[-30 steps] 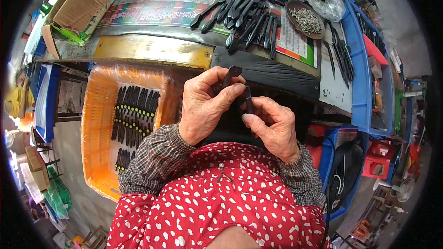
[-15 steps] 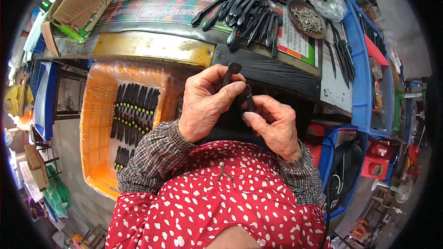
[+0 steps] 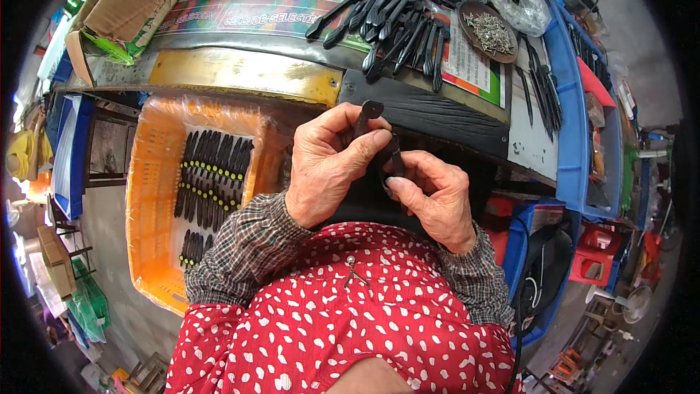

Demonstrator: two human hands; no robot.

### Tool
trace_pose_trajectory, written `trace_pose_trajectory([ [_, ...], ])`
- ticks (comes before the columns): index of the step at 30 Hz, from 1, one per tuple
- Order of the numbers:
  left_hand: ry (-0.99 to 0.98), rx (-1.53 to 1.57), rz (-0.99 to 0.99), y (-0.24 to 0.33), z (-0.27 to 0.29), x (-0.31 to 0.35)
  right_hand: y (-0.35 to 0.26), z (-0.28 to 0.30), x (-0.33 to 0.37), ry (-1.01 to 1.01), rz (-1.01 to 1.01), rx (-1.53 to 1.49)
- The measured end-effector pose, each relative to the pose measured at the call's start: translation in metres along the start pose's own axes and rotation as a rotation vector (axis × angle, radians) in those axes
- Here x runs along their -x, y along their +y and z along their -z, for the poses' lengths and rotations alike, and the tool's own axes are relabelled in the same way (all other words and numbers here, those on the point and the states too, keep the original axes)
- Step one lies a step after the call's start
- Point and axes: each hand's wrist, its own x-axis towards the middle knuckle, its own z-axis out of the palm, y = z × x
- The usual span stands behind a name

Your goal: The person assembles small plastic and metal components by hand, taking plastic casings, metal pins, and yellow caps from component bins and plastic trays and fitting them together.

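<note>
- Our left hand pinches a black part, right of the orange crate.
- Our right hand grips a dark piece just beside it; we cannot tell whether the two join.

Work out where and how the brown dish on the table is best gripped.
Probably by the near rim of the dish, from the near side, kept level: that edge shows bare, loose metal bits fill the middle, and a plastic bag crowds the far side.

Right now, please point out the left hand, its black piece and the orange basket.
Left hand [image 3: 324,166], head view: its back.
Black piece [image 3: 365,118], head view: upper part.
Orange basket [image 3: 155,201], head view: left wall.
</note>
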Motion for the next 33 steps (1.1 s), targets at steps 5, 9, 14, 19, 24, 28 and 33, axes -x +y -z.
trace_pose_trajectory([
  [5, -0.001, -0.001, 0.005, 0.0, -0.002, 0.0, 0.001, 0.002, 0.001, -0.017, -0.047, -0.035],
  [9, 0.007, -0.046, -0.058, -0.003, -0.006, 0.0, 0.002, 0.002, 0.002, -0.022, -0.061, -0.035],
  [14, 0.015, -0.035, -0.036, 0.002, -0.008, 0.001, 0.005, 0.001, 0.003, 0.003, -0.014, -0.016],
  [19, 0.043, -0.102, -0.032, 0.0, -0.007, 0.003, 0.004, -0.001, 0.002, -0.021, -0.063, -0.039],
  [24, 0.003, -0.148, -0.066, -0.008, -0.004, 0.003, 0.007, -0.001, -0.001, -0.026, -0.039, -0.013],
  [28, 0.046, -0.107, -0.034, -0.004, -0.007, 0.004, 0.003, -0.003, 0.0, -0.019, -0.05, -0.003],
  [33, 0.029, -0.156, -0.043, -0.011, -0.004, 0.005, 0.004, -0.006, 0.004, -0.009, -0.08, -0.007],
])
